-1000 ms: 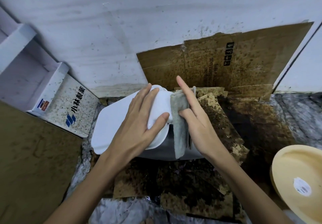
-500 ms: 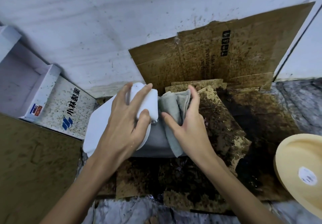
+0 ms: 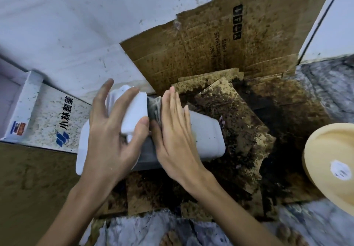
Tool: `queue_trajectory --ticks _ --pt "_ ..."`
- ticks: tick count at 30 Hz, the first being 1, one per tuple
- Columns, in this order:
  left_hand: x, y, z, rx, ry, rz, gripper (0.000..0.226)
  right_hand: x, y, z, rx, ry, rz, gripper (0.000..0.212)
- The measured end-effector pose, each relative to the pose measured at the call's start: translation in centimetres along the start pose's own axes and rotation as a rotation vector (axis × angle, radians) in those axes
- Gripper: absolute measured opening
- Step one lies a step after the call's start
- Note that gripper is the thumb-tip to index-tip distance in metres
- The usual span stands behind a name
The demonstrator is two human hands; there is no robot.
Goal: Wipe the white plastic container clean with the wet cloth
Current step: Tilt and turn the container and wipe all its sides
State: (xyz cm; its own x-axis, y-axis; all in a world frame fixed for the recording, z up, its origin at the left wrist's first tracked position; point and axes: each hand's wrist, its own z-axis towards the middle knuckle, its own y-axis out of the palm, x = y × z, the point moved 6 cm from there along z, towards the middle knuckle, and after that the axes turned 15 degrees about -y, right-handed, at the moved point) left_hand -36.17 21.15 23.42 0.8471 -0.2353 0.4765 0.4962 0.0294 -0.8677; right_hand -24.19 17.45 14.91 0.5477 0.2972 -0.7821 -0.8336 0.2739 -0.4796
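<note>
White plastic container (image 3: 206,136) lies on side on stained brown cardboard sheets (image 3: 249,130), long axis running left-right, base toward right. Left hand (image 3: 113,136) curls round its flat white lid end (image 3: 134,113), steadying. Right hand (image 3: 176,138) flat, fingers straight, pressing grey wet cloth (image 3: 156,106) onto container's upper wall, just beside left thumb. Unwiped stretch lies rightward of right hand, so right hand nearer; judged stroke goes along axis toward base.

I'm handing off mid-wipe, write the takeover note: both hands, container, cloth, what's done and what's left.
Left hand: grips the white container at its handle end, steadying it on its side over the stained cardboard.
Right hand: flat, fingers straight, pressing the cloth on the container's middle.
Done: wiping under way; the exposed end looks white.
Left: how clean the covered parts are cannot be told; finish them.
</note>
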Motion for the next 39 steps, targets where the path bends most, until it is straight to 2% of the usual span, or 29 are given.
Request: queue_trajectory --ticks 8,12,18,20,24,28,33,39 --pt "0.1 0.0 0.1 -0.01 0.049 -0.01 0.059 1.0 0.5 0.1 -0.001 0.065 -0.042 0.071" --pt "0.3 0.1 0.3 -0.012 0.062 -0.007 0.058 1.7 0.4 0.0 0.003 0.106 0.169 0.075" --pt "0.3 0.1 0.4 -0.006 0.077 -0.009 0.056 1.9 -1.1 -0.9 0.188 0.025 0.295 0.061" --pt "0.3 0.0 0.3 -0.012 0.077 -0.019 0.056 1.9 -1.4 -0.8 0.163 -0.046 0.258 0.057" --pt "0.3 0.0 0.3 -0.01 0.072 -0.007 0.056 1.7 -1.1 -0.2 -0.028 -0.203 0.076 0.061" --pt "0.2 0.0 0.4 -0.01 0.076 -0.004 0.057 1.9 -1.3 -0.1 -0.034 -0.28 -0.127 0.06" --pt "0.2 0.2 0.1 -0.004 0.083 -0.018 0.058 1.9 -0.4 -0.4 0.007 -0.211 0.018 0.06" --pt "0.1 0.2 0.3 -0.009 0.076 0.003 0.059 4.3 -0.1 -1.2 0.03 -0.018 0.055 0.06"
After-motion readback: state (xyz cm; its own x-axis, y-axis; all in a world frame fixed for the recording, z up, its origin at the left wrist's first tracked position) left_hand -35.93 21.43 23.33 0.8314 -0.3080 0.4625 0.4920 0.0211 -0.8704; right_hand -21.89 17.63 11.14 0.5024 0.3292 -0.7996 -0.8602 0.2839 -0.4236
